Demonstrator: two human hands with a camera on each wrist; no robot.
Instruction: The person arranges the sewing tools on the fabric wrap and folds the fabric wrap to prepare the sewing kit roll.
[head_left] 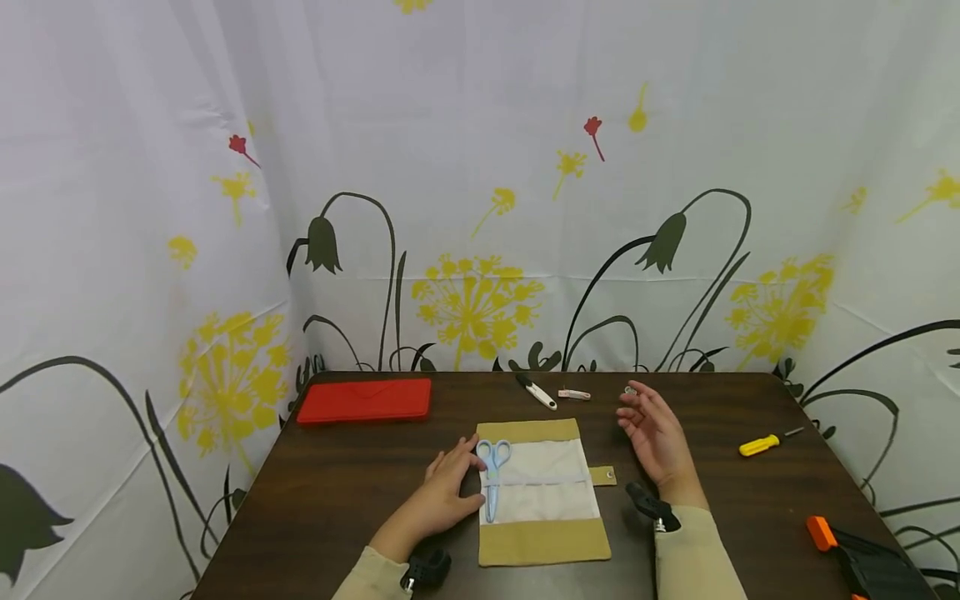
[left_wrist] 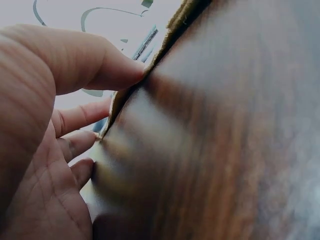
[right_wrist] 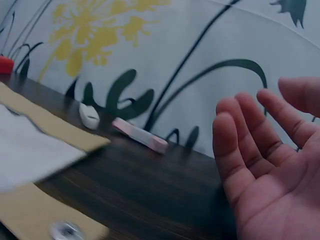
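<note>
A tan cloth roll (head_left: 545, 546) lies unfolded, its pale lining showing and a snap tab (head_left: 602, 476) at its right edge. Light blue scissors (head_left: 492, 492) lie along the left side of the lining, crossed by a band. My left hand (head_left: 442, 490) rests at that left edge; the thumb (left_wrist: 117, 67) touches the cloth edge and a finger is by the scissors' handles. To the right of the roll, my right hand (head_left: 656, 437) is raised palm inward with relaxed fingers. A small silvery thing (head_left: 630, 390) shows at its fingertips; its kind and whether it is held are unclear.
Behind the roll lie a white tool with a black end (head_left: 537, 392) and a pinkish-white nail clipper (head_left: 574, 394). A red case (head_left: 365, 401) is at back left. A yellow screwdriver (head_left: 761, 445) and an orange-black object (head_left: 855, 550) are on the right. A curtain borders the table.
</note>
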